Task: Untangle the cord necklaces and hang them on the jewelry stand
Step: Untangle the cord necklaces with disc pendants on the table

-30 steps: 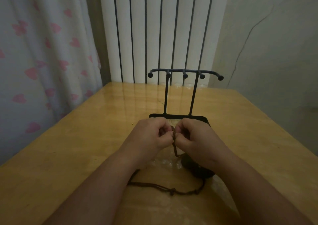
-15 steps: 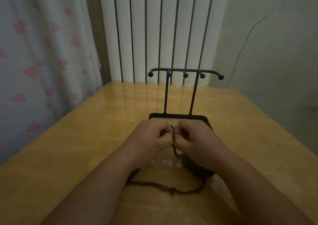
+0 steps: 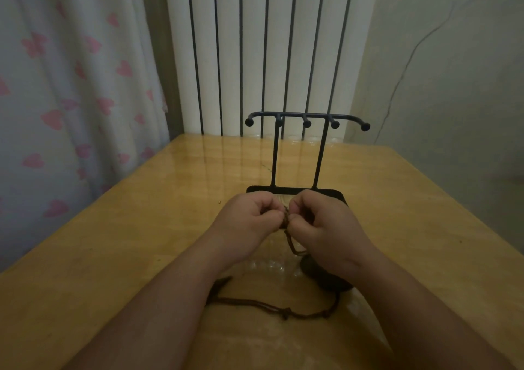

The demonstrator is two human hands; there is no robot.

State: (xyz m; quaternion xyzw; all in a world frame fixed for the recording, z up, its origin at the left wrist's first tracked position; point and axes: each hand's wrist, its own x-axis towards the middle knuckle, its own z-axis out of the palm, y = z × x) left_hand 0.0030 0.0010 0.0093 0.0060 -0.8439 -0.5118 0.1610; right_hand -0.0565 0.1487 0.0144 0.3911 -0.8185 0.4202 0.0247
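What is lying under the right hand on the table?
A dark rounded object, partly visible, with a brown cord looping down toward it. The right hand covers the rest, so its full shape and the cord's attachment are hidden.

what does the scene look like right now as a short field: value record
cord necklaces: brown, knotted together; one loop trails on the table between the forearms
left hand: pinches the knot, fingers curled
right hand: pinches the same knot from the other side
dark pendant: on the table under the right wrist
jewelry stand: black, upright behind the hands, nothing on its hooks
table: glossy wood
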